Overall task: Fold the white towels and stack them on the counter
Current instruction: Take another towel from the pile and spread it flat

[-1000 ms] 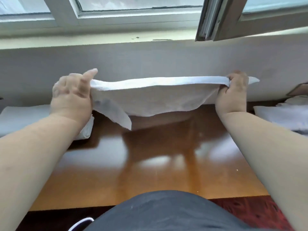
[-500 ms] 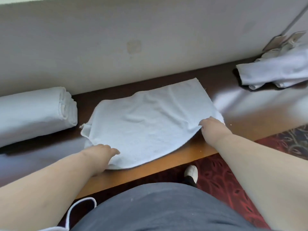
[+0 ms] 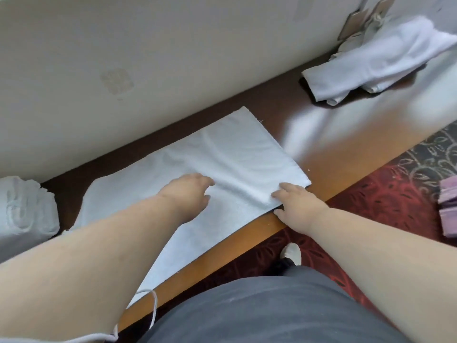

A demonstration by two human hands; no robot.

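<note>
Towel (image 3: 237,154) under both hands, unlabelled

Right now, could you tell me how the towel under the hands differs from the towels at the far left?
The middle towel lies flat, spread on the counter; the left towels are folded into a thick stack. Both hands touch the middle towel; nothing touches the left towels. Both are white and lie on the counter.
</note>
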